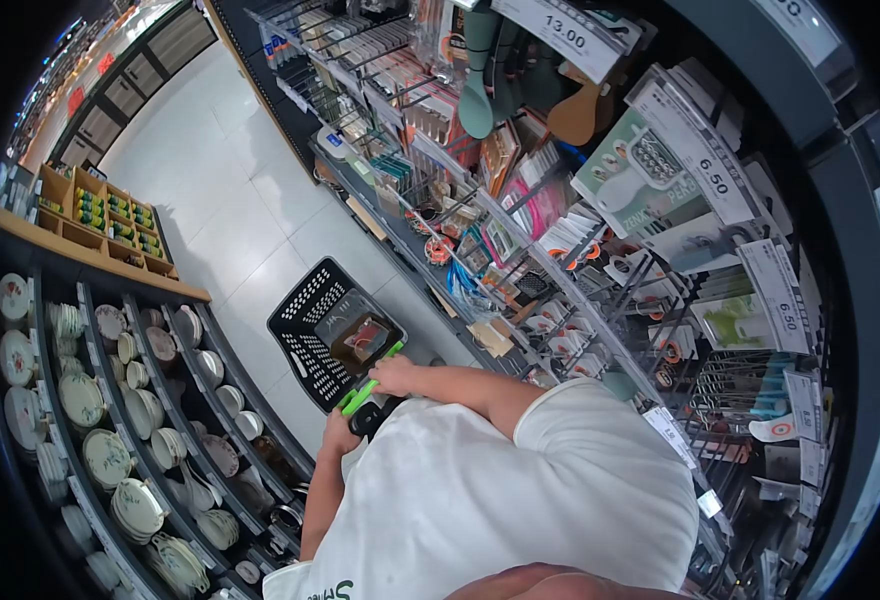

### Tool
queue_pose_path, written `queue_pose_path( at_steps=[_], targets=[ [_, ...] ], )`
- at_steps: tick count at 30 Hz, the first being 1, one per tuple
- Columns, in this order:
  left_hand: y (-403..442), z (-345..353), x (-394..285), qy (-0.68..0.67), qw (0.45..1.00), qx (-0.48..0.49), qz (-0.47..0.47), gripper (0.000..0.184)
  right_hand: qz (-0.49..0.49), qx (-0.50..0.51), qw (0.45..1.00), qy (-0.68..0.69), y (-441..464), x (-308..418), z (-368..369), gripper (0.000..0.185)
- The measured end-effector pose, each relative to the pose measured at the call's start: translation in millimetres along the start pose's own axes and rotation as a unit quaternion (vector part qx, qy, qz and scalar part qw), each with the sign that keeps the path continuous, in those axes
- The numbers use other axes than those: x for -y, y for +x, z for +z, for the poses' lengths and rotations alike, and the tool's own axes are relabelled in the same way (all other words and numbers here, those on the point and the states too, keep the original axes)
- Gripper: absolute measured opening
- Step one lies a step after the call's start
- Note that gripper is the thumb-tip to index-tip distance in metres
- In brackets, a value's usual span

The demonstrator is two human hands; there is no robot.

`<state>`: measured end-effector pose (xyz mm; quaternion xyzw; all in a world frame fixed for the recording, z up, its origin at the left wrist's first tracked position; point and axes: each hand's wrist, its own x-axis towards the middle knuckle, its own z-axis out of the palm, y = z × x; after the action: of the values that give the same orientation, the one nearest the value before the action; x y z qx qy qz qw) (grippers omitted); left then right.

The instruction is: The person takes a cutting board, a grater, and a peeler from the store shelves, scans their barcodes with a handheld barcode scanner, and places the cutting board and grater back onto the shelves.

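Observation:
A black perforated shopping basket (300, 310) stands on the floor in the aisle ahead of me. Its bright green handle (358, 399) is on the side nearest my body. My left hand (339, 434) is wrapped around the left end of this handle. Farther right along the same handle, my right hand (393, 376) is closed on it. Inside the basket lie a packaged item (364, 338) with an orange-brown part and some clear packaging; their exact kind is too small to make out. A dark round part (366, 419) sits beside the handle, between my hands.
Shelves of plates and bowls (82, 400) line the left side. On the right, a rack (560, 260) of hanging kitchen tools with price labels runs close to my arm. Pale floor tiles (250, 215) stretch ahead, past a wooden display (110, 225) of yellow-green jars.

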<state>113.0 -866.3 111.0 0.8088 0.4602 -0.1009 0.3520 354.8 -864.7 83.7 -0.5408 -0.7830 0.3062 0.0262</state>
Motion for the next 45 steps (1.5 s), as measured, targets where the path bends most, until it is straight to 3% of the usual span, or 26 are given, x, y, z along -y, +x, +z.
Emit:
queue_pose_path(
  at_steps=[5, 29, 45],
  targets=[
    [3.8, 12.1, 11.4, 0.041, 0.999, 0.018, -0.014, 0.046, 0.011, 0.016, 1.0, 0.009, -0.6, 1.2, -1.3, 0.042],
    [-3.3, 27.4, 8.0, -0.009, 0.998, -0.044, -0.037, 0.043, 0.031, 0.099, 0.994, 0.018, 5.7, 0.4, -7.1, 0.047],
    [-0.8, 30.6, 16.0, -0.002, 0.999, -0.042, -0.022, 0.042, 0.039, 0.091, 0.994, 0.045, 4.6, 0.6, -5.5, 0.046]
  ],
)
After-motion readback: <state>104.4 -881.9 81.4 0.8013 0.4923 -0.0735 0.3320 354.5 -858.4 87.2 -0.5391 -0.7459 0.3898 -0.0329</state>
